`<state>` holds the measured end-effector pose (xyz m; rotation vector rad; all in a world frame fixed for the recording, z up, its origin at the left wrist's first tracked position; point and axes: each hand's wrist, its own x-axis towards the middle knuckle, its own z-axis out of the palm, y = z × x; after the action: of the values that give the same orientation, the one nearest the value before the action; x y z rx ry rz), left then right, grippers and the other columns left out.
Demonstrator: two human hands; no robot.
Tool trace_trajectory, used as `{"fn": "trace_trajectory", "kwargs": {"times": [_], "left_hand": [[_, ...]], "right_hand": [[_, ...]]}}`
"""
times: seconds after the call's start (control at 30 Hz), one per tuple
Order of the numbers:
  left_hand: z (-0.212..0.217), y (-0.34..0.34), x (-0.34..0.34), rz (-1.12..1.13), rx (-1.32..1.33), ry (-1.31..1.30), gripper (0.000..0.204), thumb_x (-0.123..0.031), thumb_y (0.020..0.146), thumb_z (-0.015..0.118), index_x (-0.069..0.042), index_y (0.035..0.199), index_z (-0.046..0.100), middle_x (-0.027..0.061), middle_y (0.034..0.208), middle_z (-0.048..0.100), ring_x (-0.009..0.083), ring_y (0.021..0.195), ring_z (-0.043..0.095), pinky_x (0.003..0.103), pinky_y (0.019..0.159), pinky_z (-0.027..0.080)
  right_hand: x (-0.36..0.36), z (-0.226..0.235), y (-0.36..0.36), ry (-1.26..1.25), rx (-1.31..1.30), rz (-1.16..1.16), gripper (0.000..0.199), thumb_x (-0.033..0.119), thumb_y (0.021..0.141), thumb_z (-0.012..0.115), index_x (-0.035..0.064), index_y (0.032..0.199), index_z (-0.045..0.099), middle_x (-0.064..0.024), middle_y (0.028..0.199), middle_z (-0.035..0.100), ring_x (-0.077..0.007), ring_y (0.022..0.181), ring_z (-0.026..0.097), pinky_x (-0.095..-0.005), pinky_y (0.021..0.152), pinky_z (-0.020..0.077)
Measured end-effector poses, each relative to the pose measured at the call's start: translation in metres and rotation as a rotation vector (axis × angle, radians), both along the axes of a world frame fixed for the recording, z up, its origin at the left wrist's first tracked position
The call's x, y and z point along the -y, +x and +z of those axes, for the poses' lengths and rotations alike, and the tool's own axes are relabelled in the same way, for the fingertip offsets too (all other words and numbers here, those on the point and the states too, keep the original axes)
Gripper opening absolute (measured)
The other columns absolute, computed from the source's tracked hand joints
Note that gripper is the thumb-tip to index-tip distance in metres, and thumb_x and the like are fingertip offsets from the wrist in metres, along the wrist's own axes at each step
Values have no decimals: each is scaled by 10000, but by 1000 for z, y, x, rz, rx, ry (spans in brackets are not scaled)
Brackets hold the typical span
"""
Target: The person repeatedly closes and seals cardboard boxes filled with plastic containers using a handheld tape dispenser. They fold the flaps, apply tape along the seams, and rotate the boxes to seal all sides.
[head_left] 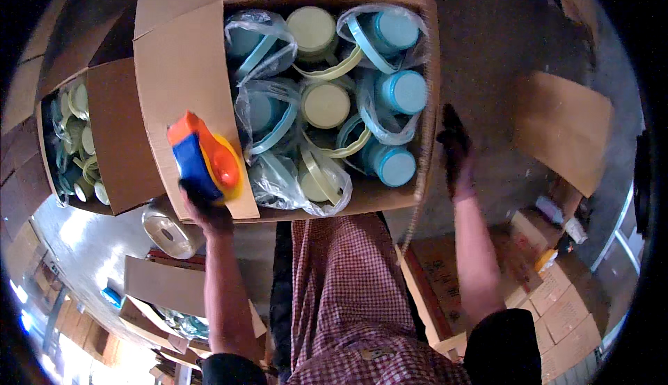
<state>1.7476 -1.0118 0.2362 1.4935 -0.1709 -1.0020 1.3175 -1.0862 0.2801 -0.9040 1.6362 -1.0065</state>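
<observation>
An open cardboard box [179, 65] in front of me holds rows of bottles with light-blue lids [396, 166] and pale yellow-green lids [325, 105]. They have loop handles, and several are wrapped in clear plastic bags [275, 183]. My left hand [209, 207], in a dark glove, grips an orange and blue tape dispenser [202, 152] with a yellow roll, above the box's left flap. Beside the box's right flap, seen nearly edge-on, is my right hand [456, 152], also dark-gloved. Its fingers stretch forward along the flap's outer side; whether they touch it I cannot tell.
At the left stands another open box [122, 141] of similar bottles. A beige plastic stool [170, 230] and an open carton [163, 284] are at lower left. Below my right arm lies an open carton [428, 294], with stacked boxes [567, 315] beyond. A cardboard sheet [563, 127] lies right.
</observation>
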Motion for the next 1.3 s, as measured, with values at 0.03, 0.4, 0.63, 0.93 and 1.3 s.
{"fn": "trace_trajectory", "kwargs": {"times": [0.03, 0.4, 0.63, 0.93, 1.3], "left_hand": [[27, -25, -3, -8, 136, 60, 502, -472, 879, 408, -61, 1160, 463, 65, 1135, 487, 190, 1054, 459, 363, 949, 324], [-34, -176, -37, 37, -451, 118, 347, -394, 888, 413, -77, 980, 517, 37, 919, 538, 180, 835, 531, 329, 747, 423], [-26, -163, -9, -172, -207, 77, 374, -413, 888, 384, -85, 996, 529, 36, 917, 534, 186, 848, 507, 334, 760, 405], [77, -128, -9, 6, -131, -4, 610, -528, 856, 383, -61, 1248, 392, 106, 1199, 477, 266, 1032, 511, 408, 883, 415], [69, -102, -57, -258, 275, 210, 462, -448, 899, 382, -17, 888, 550, 51, 818, 540, 156, 754, 508, 315, 682, 428]], "right_hand": [[-7, -16, 0, -51, 101, -4, 415, 189, 859, 478, 1, 1229, 466, -70, 1256, 482, -153, 1115, 450, -252, 897, 351], [-56, 1, 15, -28, 166, -64, 525, 321, 822, 503, 4, 1237, 449, -96, 1296, 441, -194, 1164, 416, -326, 991, 285], [-112, -35, 49, 216, 144, 64, 339, 247, 769, 524, 51, 1045, 533, -119, 1315, 417, -256, 1228, 361, -378, 1011, 277], [-99, -71, 75, -284, -642, 540, 174, 74, 671, 555, 30, 831, 501, -159, 1330, 375, -419, 1239, 285, -503, 1025, 235], [-151, 27, 133, 53, 50, 741, 294, 210, 800, 545, 35, 1036, 540, -180, 1141, 517, -315, 1026, 491, -385, 892, 377]]}}
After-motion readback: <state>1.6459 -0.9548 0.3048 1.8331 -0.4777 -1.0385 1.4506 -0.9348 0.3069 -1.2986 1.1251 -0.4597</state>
